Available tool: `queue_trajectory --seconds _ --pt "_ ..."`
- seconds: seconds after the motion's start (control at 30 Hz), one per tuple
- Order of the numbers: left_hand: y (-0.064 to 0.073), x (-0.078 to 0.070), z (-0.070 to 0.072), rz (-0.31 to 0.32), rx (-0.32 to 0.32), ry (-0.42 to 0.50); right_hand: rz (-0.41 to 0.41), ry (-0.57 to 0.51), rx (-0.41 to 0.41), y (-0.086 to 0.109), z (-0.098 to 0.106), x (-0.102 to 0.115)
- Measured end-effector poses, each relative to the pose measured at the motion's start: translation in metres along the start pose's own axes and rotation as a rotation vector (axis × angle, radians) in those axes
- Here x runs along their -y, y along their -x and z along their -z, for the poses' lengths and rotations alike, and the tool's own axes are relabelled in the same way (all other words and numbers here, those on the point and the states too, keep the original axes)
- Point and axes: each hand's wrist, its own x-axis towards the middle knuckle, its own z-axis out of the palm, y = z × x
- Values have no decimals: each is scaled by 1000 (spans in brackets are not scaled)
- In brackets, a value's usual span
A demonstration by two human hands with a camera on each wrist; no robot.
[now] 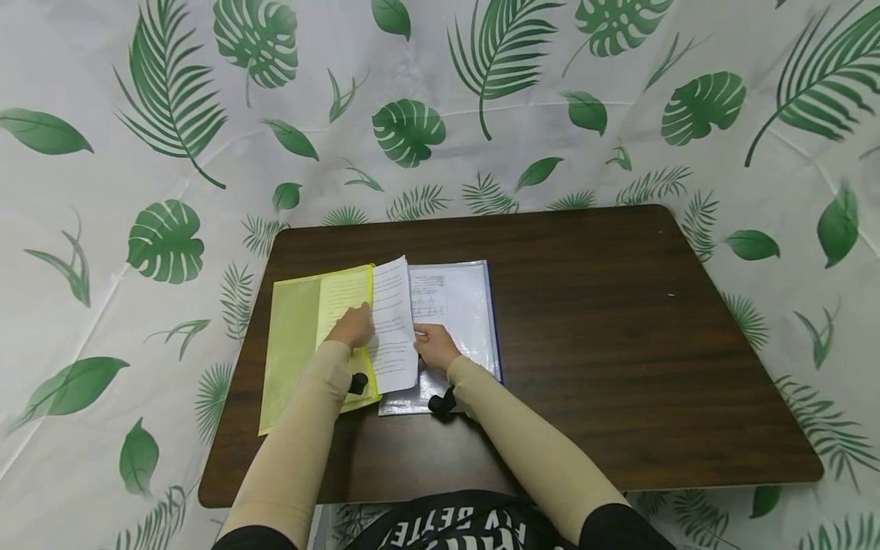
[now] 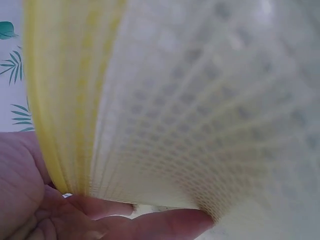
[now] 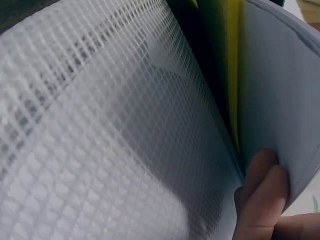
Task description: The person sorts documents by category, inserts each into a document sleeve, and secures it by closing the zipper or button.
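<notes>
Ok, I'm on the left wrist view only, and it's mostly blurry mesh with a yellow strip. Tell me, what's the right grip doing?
Observer: The right grip is pinching the edge of some white papers.
Operator: Are those papers blank?
Observer: No, the head view shows rows of writing on them, too small for me to read.
Operator: And what's on the table to the right of the yellow folder?
Observer: A clear folder with a blue edge, partly covered by the papers.
</notes>
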Motion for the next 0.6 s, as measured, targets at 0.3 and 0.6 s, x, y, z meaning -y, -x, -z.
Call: queue_trajectory --seconds 0.3,0.6 --pt "4 4 3 -19 27 86 -26 -42 -8 0 -3 0" --pt "9 5 8 -4 44 173 -55 -61 17 -2 -1 -1"
